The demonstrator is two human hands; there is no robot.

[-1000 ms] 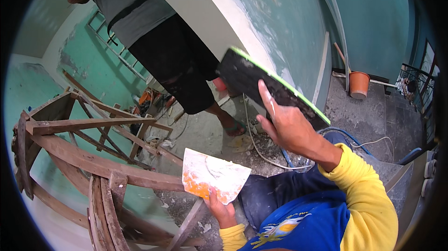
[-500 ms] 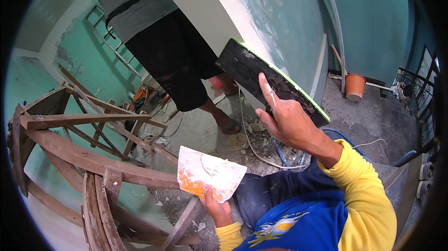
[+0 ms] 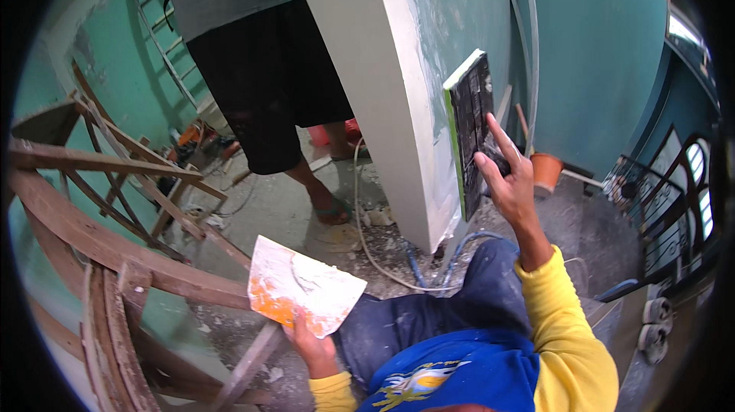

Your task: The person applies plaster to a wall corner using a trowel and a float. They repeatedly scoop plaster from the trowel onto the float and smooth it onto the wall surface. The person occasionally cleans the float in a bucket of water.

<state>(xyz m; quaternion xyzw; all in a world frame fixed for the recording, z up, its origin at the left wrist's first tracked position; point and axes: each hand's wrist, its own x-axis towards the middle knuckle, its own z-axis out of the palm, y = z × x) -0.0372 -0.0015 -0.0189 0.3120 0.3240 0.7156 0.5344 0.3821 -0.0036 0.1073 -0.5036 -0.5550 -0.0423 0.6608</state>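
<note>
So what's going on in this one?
A person in yellow sleeves holds a black float with a green edge upright near a teal wall with white patches in the right grip; whether it touches the wall isn't clear. The left grip holds an orange plate smeared with white paste, lower and to the left. Another person in black shorts stands beyond, with a wooden frame at left.

Open space lies between the plaster-smeared board (image 3: 302, 286) and black float (image 3: 472, 132), with the pale wall end (image 3: 383, 106) standing beyond and wooden framework (image 3: 184, 280) obstructing the left side.
</note>
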